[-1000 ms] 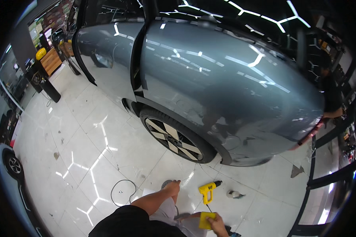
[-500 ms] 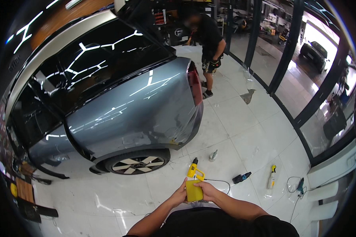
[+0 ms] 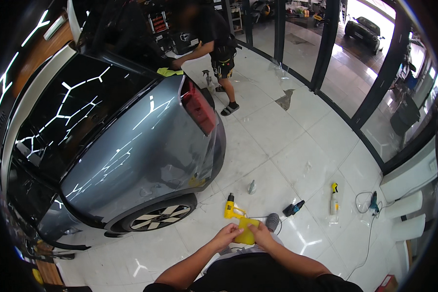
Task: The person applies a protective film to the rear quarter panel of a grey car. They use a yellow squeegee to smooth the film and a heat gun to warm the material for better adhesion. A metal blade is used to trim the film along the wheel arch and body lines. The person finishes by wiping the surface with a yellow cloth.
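Note:
Between my two hands, in front of my body, is a flat yellow rectangular squeegee [image 3: 247,231]. My left hand [image 3: 226,237] pinches its left side, thumb on the upper face. On its right side my right hand [image 3: 264,236] grips it, thumb laid over the front. The fingers beneath are mostly hidden. Just beyond the squeegee, a yellow heat gun [image 3: 232,209] lies on the floor with its dark cord running right. A grey-blue car [image 3: 131,151] stands at the left, its rear wheel [image 3: 161,218] and red tail light [image 3: 198,109] facing this way.
A co-worker [image 3: 214,39] bends at the car's rear, one hand by a yellow-green cloth [image 3: 170,72]. On the floor are a small grey bottle [image 3: 252,187], a dark blue-black tool [image 3: 293,208], a spray bottle [image 3: 334,203] and a corded teal tool [image 3: 374,204]. White rolls [image 3: 408,204] are at right.
My view has turned and shifted, and my right shoe now shows. The squeegee is tilted differently in my hands. The co-worker now reaches to the car, where a cloth shows.

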